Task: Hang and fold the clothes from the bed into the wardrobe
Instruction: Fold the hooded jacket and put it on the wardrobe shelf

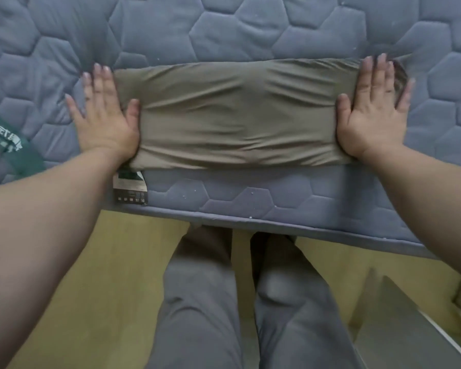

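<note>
Folded olive-brown garment (pixel 237 115) lay as a wide band across the grey-blue quilted mattress (pixel 224 30), close to its near edge. The left hand (pixel 104 115) rested flat at the garment's left end, fingers straight and spread, thumb against the cloth and the outer fingers on the mattress. The right hand (pixel 373 110) lay flat on the right end, fingers likewise extended; neither hand gripped anything. A black-and-white label (pixel 129 186) hung on the mattress side just below the left wrist. A green printed fabric (pixel 8 145) showed at the left margin. The person's grey trousers (pixel 205 302) stood over a wooden floor (pixel 104 262).
</note>
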